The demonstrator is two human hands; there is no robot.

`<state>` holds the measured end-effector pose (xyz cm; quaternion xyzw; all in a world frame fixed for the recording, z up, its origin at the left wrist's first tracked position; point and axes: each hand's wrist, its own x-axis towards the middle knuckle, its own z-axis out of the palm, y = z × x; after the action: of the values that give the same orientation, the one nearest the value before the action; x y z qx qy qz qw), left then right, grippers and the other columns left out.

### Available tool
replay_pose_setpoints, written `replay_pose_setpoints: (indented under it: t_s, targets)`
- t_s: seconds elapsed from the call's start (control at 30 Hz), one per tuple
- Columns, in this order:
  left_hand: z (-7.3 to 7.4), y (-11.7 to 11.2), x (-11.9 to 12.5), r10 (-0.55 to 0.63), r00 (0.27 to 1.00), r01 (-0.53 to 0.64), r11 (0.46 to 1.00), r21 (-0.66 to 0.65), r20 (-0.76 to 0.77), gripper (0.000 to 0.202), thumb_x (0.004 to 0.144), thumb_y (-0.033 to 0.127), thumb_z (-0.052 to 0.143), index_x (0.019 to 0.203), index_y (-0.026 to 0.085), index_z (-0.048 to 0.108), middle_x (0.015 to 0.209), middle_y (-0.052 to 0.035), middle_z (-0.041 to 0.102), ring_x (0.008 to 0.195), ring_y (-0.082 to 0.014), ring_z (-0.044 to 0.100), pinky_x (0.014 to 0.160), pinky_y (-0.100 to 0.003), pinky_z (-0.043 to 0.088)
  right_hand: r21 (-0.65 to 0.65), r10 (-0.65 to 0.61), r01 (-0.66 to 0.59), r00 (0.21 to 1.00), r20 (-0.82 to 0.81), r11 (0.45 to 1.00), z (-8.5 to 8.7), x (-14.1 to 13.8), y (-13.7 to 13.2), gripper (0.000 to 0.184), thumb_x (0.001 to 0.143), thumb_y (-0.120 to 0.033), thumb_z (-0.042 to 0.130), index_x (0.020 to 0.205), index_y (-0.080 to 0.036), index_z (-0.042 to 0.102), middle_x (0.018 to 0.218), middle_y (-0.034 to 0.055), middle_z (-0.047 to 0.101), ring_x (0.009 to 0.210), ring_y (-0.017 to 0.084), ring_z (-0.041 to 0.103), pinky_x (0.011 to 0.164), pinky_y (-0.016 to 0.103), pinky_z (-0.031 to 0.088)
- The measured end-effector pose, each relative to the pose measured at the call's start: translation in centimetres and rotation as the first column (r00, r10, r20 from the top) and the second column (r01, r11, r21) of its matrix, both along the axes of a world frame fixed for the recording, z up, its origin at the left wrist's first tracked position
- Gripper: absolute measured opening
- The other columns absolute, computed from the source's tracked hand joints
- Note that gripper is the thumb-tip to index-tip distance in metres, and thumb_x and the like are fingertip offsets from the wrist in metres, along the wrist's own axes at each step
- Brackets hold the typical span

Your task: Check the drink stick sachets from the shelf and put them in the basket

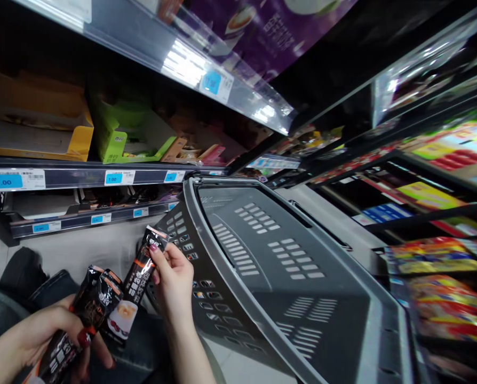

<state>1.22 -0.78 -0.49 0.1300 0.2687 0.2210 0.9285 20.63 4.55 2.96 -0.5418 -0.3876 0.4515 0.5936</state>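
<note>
My left hand [68,330] is closed around several black-and-orange sachets [98,296], low at the left of the head view. Between the thumb and fingers of my right hand [174,282] is the top end of one more black sachet [132,288], with a cup of coffee printed on its lower part. That sachet hangs tilted, its bottom close to the bundle in my left hand. Just right of my right hand stands a grey plastic shopping basket [262,288] with slotted walls. My legs in dark jeans show beneath my hands.
A shelf ahead holds a yellow carton [80,141], a green carton [138,152] and blue price tags [119,177]. Below it, a low shelf [90,221] has dark packets. Purple bags [270,32] hang over above. Blurred shelves with bright packages [442,309] line the right.
</note>
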Motion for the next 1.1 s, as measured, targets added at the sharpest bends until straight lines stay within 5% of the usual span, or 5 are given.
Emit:
replay_pose_setpoints:
  t_s: [0.3, 0.47, 0.6, 0.73, 1.1]
  targets:
    - [0.4, 0.6, 0.1, 0.207, 0.962, -0.207, 0.978, 0.018, -0.178, 0.024, 0.060, 0.004, 0.057, 0.081, 0.012, 0.064, 0.083, -0.0132, 0.073, 0.053, -0.0176, 0.063, 0.046, -0.024, 0.048, 0.063, 0.008, 0.002, 0.988, -0.156, 0.998, 0.4, 0.2, -0.1, 0.031, 0.063, -0.039, 0.077, 0.080, -0.016, 0.065, 0.062, -0.0034, 0.052, 0.041, 0.003, 0.034, 0.038, 0.015, 0.026]
    - [0.1, 1.5, -0.4, 0.563, 0.783, -0.531, 0.827, 0.185, -0.264, 0.036, 0.058, 0.013, 0.071, 0.094, 0.011, 0.069, 0.062, -0.0041, 0.068, 0.055, -0.0129, 0.059, 0.053, -0.019, 0.049, 0.232, 0.317, -0.259, 0.911, -0.265, 0.938, 0.9, 0.0, -0.6, 0.023, 0.070, -0.041, 0.072, 0.080, -0.020, 0.068, 0.086, 0.0048, 0.061, 0.062, 0.012, 0.054, 0.050, 0.022, 0.042]
    - [0.4, 1.6, -1.1, 0.726, 0.632, -0.660, 0.688, 0.302, -0.272, 0.051, 0.055, 0.020, 0.079, 0.105, 0.016, 0.067, 0.067, -0.0020, 0.068, 0.058, -0.0130, 0.059, 0.055, -0.018, 0.050, 0.243, 0.433, -0.368, 0.841, -0.326, 0.897, 1.2, -0.7, -1.2, 0.047, 0.074, -0.056, 0.061, 0.103, -0.021, 0.066, 0.112, 0.0110, 0.057, 0.087, 0.023, 0.058, 0.067, 0.034, 0.052]
    - [0.6, 1.6, -1.6, 0.803, 0.568, -0.723, 0.591, 0.359, -0.179, 0.058, 0.059, 0.022, 0.077, 0.116, 0.020, 0.063, 0.069, 0.0001, 0.065, 0.059, -0.0122, 0.057, 0.056, -0.018, 0.049, 0.130, 0.334, -0.308, 0.883, -0.331, 0.943, 0.8, -1.1, -1.0, 0.035, 0.075, -0.041, 0.066, 0.104, -0.021, 0.064, 0.106, 0.0088, 0.062, 0.085, 0.020, 0.060, 0.071, 0.033, 0.054]
    - [2.1, 1.0, -1.6, 0.797, 0.602, -0.714, 0.567, 0.410, -0.054, 0.056, 0.067, 0.022, 0.069, 0.122, 0.019, 0.059, 0.065, -0.0010, 0.059, 0.059, -0.0127, 0.050, 0.054, -0.019, 0.046, 0.020, 0.187, -0.191, 0.927, -0.325, 0.981, -0.1, -0.8, -0.1, 0.020, 0.073, -0.025, 0.068, 0.091, -0.017, 0.069, 0.087, 0.0043, 0.067, 0.075, 0.016, 0.062, 0.058, 0.026, 0.058]
